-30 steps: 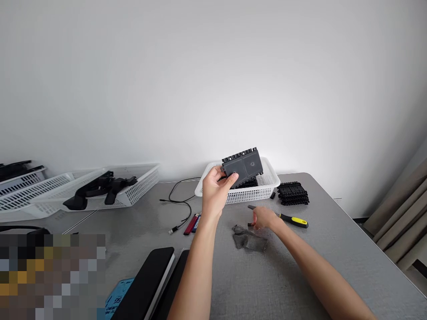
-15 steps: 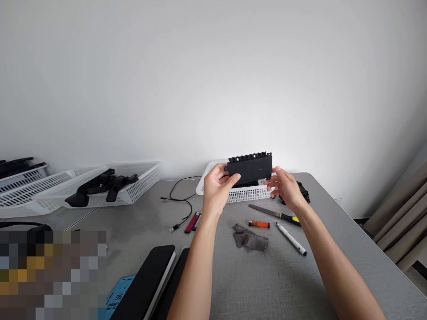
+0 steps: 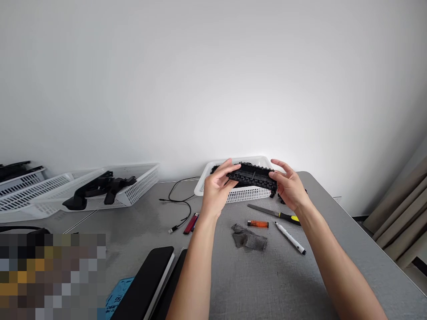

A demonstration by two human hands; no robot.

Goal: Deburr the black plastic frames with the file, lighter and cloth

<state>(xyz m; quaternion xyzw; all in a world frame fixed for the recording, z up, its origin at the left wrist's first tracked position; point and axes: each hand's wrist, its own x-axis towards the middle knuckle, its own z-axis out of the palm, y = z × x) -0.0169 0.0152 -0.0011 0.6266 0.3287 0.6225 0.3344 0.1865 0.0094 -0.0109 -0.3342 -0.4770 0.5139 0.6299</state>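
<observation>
Now I've turned the black part from flat face to ribbed side, exposing it to view, left hand and right hand pinching its ends by the white basket.

Probably a small workshop (file, parts basket).

Room above hands, basket behind
</observation>
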